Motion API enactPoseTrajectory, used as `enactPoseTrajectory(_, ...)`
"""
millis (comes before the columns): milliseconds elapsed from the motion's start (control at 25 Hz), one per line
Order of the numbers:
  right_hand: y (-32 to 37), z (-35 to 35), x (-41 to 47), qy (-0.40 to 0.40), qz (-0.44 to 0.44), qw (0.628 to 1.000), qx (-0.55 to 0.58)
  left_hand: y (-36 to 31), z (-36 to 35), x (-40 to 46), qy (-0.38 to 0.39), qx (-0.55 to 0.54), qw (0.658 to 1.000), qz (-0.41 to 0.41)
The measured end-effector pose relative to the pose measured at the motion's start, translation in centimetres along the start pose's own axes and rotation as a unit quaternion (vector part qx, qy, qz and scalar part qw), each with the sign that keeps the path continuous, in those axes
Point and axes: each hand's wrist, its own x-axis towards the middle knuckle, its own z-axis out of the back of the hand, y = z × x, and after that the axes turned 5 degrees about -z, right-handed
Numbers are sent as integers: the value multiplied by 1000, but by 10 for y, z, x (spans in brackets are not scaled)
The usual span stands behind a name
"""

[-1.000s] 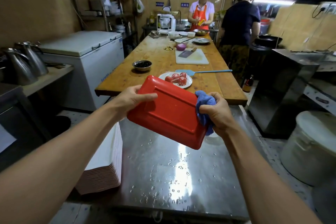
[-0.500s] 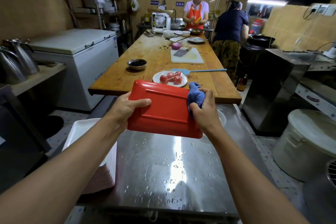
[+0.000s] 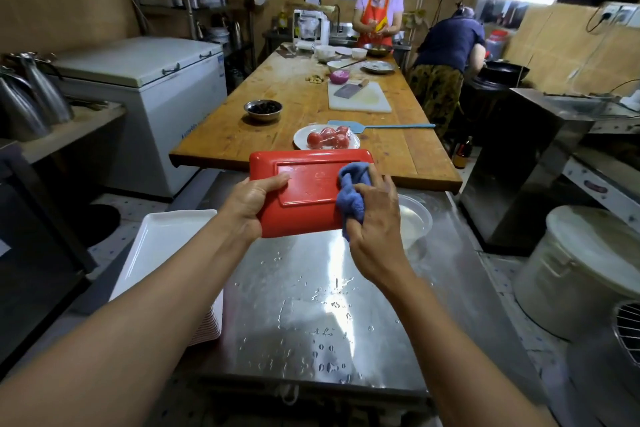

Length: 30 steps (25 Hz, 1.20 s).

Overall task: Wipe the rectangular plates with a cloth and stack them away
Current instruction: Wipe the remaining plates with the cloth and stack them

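Left hand (image 3: 250,205): the red rectangular plate (image 3: 308,194) was gripped at its left edge, underside up, thumb laid across it.
Right hand (image 3: 372,218): a bunched blue cloth (image 3: 350,196) was clutched and pressed on the plate's right side.
Plate position: held above the wet steel table (image 3: 329,315).
Stack: white rectangular plates (image 3: 166,253) were piled beside the table's left edge.

Wooden desk (image 3: 277,121): plate of tomatoes (image 3: 326,139), metal bowl (image 3: 263,109), cutting board (image 3: 360,98) with cleaver (image 3: 349,89), blue spatula (image 3: 377,126). White chest freezer (image 3: 145,80) left.
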Motion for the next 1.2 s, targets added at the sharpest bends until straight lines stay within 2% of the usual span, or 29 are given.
enactPoseTrajectory(400,42,-61,-28,94,68,993,-11,13,16,0,-46,-28,999,5)
enactPoseTrajectory(520,48,-71,-33,115,89,989,-35,11,26,0,-60,-35,998,10)
enactPoseTrajectory(680,36,-63,-30,118,144,977,-106,12,39,-7,-41,-39,997,58)
enactPoseTrajectory(800,16,-46,-23,92,116,981,-122,12,46,-9,-52,-60,995,57)
enactPoseTrajectory(920,-4,-27,-15,44,92,992,-69,14,52,-13,-57,-53,996,50)
enactPoseTrajectory(1040,-15,-22,-11,75,44,996,7,19,57,-15,-25,-43,999,17)
enactPoseTrajectory(1160,-13,-24,-9,51,-48,997,-42,23,58,-18,3,-15,999,-34)
enactPoseTrajectory(1200,-5,-25,-7,34,-44,997,-50,23,58,-20,8,-8,999,-51)
